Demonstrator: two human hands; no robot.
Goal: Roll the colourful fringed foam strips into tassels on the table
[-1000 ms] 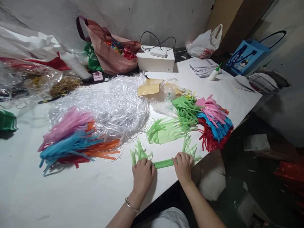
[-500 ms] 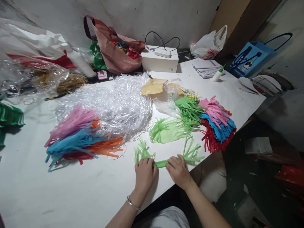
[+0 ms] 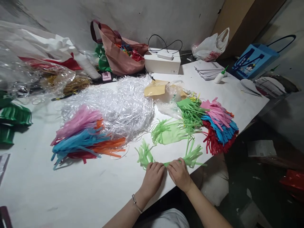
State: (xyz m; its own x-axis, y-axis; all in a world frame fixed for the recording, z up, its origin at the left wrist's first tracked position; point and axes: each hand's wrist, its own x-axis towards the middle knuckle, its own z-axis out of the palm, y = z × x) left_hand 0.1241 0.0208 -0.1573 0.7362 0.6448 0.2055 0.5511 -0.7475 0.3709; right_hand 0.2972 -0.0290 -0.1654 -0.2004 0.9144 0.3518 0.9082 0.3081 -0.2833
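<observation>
A light green tissue-paper tassel [image 3: 193,155] lies across the table's front edge area, rolled narrow in its middle with cut fringes fanning out at both ends. My left hand [image 3: 154,177] presses curled fingers onto the rolled part, beside the left fringe. Close to it on the right, my right hand [image 3: 180,174] has its fingers bent over the same roll. The middle is mostly hidden under both hands. Just beyond lies a flat sheet of light green fringed tissue paper [image 3: 174,133], with darker green fringed paper [image 3: 192,110] at its upper right.
Pink, blue, red and orange tassels [image 3: 82,142] lie left, with more fringed paper [image 3: 220,122] right. Behind are a heap of white shiny string [image 3: 128,104], a brown paper piece [image 3: 155,89], a white box [image 3: 163,65] and a glue bottle [image 3: 219,77]. The table edge [image 3: 163,196] runs diagonally nearby.
My left hand has slid right along the roll, close to my right hand, baring more of the left fringe. My right hand has stayed nearly in place. The view has shifted slightly.
</observation>
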